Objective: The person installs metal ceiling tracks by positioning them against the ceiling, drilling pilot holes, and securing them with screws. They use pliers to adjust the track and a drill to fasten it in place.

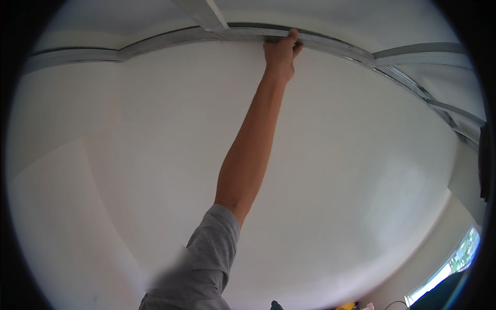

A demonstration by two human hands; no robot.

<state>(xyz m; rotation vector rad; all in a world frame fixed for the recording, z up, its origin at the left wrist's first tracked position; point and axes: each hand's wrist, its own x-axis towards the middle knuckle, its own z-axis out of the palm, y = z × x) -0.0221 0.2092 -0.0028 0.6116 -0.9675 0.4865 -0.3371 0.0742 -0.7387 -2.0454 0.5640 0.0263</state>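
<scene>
My left arm, in a short grey sleeve, stretches up from the lower edge to a metal ceiling channel [341, 47] that runs along the top of a white wall. Up at that channel, my left hand [280, 56] is closed on its lower edge, with the thumb against the front face. Some of its fingers are hidden behind the hand and the metal. A second metal channel [206, 14] meets the first one just left of the hand. My right hand is out of the picture.
More metal framing [423, 58] crosses the ceiling on the right. Below it, a bright window [449, 266] shows at the lower right, partly covered by a dark shape [444, 293]. A small yellow thing [345, 306] and a dark tip [276, 305] peek in at the bottom edge.
</scene>
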